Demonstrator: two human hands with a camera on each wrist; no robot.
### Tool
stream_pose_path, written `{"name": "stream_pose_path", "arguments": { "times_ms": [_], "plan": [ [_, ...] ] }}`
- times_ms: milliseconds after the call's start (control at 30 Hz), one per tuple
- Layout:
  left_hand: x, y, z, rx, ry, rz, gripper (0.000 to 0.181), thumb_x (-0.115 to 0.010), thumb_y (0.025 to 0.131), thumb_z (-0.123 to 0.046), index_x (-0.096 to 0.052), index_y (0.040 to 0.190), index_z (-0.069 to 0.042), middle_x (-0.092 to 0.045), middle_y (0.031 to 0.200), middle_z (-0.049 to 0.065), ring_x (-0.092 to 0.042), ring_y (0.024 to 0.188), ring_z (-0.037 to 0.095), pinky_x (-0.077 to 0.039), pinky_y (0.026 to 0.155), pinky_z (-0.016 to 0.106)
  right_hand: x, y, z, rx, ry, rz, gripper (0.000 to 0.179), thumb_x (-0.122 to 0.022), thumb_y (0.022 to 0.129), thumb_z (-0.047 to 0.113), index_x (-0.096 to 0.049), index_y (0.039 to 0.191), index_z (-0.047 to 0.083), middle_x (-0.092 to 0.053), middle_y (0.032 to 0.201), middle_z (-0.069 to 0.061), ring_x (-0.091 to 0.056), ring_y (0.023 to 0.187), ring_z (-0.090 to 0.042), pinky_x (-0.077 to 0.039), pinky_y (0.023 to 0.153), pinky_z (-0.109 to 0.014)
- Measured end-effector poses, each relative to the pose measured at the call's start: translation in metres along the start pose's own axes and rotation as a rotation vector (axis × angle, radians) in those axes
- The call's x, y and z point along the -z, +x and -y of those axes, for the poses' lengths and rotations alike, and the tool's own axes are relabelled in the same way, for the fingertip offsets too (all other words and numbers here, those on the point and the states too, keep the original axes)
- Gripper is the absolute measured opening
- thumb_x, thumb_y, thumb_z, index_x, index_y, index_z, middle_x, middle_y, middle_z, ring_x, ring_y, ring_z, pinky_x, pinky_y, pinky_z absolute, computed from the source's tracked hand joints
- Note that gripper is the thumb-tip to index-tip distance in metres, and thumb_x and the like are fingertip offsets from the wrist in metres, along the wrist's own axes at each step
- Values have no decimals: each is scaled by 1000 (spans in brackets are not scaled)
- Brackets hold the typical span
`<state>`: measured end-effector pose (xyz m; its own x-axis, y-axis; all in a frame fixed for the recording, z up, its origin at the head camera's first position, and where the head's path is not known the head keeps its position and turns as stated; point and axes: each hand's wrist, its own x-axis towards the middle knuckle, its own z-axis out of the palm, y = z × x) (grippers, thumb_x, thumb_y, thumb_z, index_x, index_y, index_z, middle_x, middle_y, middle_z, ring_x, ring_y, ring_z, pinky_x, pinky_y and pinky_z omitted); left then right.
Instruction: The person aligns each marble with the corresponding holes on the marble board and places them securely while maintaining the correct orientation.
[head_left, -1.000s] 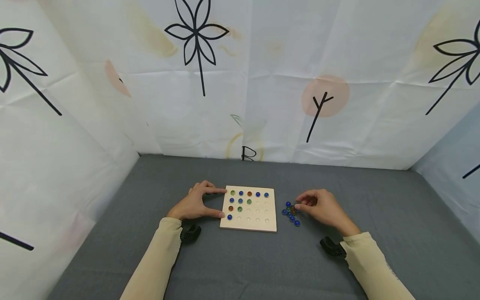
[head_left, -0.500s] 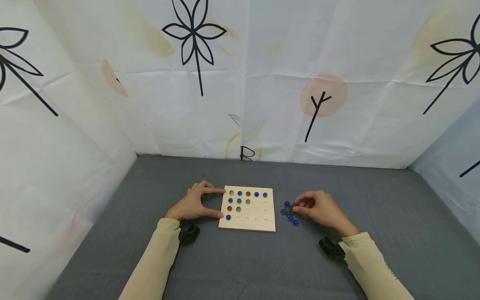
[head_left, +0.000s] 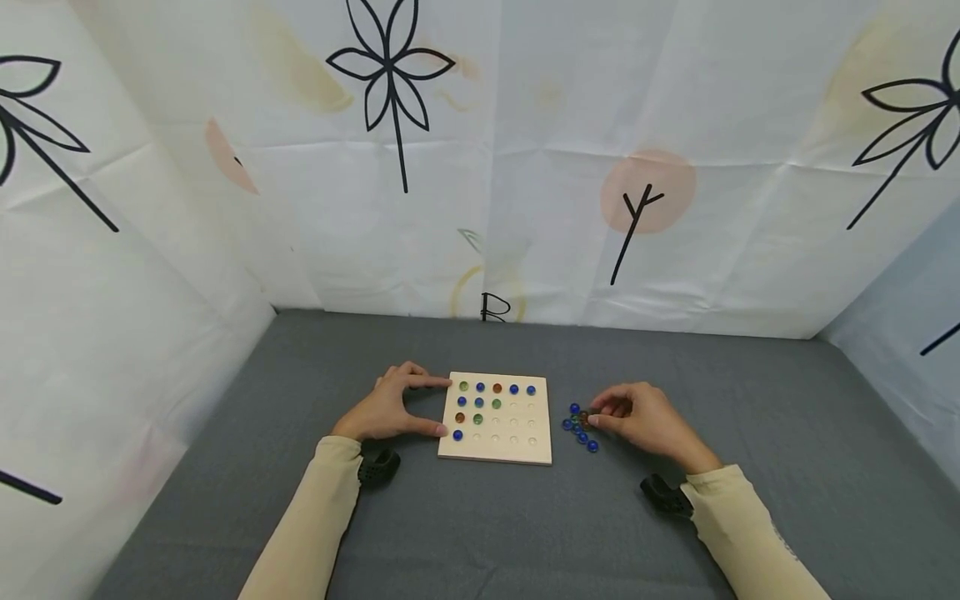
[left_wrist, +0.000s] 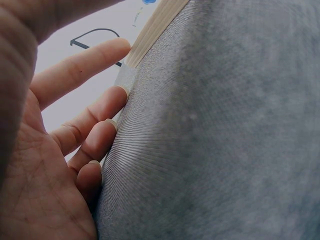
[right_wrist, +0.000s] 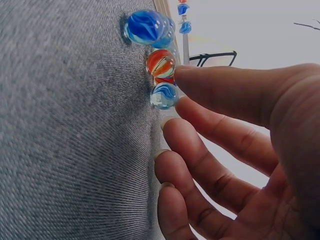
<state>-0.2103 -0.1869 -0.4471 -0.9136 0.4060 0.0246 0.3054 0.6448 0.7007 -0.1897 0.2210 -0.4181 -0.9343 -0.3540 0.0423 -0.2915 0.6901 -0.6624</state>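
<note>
A pale wooden peg-style board with round hollows (head_left: 495, 450) lies flat on the cloth, with blue, green and red-brown marbles set in several hollows. My left hand (head_left: 388, 408) rests at its left edge. The index finger touches the far corner and the straight thumb meets the edge lower down. To the board's right lies a loose cluster of glass marbles, including a blue marble (right_wrist: 145, 26) and an orange-striped marble (right_wrist: 161, 62). My right hand (head_left: 645, 418) is at the cluster, thumb tip beside the orange-striped marble, index tip near another blue marble (right_wrist: 164, 95). Neither visibly grips a marble.
Grey cloth (head_left: 480, 525) covers the table. White printed fabric (head_left: 540, 250) hangs along the back and both sides. Black wrist cameras sit on the left wrist (head_left: 379, 468) and the right wrist (head_left: 666, 497).
My right hand shifts only slightly over the marble cluster. The left hand stays at the board, and the marbles in the hollows look the same. The whole head view drifts a little.
</note>
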Motion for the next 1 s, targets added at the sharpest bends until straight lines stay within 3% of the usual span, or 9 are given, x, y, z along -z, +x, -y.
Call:
{"name": "stream_pose_path", "arguments": {
  "times_ms": [1000],
  "plan": [
    [0, -1, -3, -6, -5, 0, 72, -92, 72, -44, -68, 137, -24, -52, 128, 8, -42, 123, 34, -31, 104, 66, 0, -1, -6, 16, -6, 12, 12, -81, 85, 6, -77, 97, 4, -63, 80, 2, -57, 71, -14, -48, 60, -28]
  ]
}}
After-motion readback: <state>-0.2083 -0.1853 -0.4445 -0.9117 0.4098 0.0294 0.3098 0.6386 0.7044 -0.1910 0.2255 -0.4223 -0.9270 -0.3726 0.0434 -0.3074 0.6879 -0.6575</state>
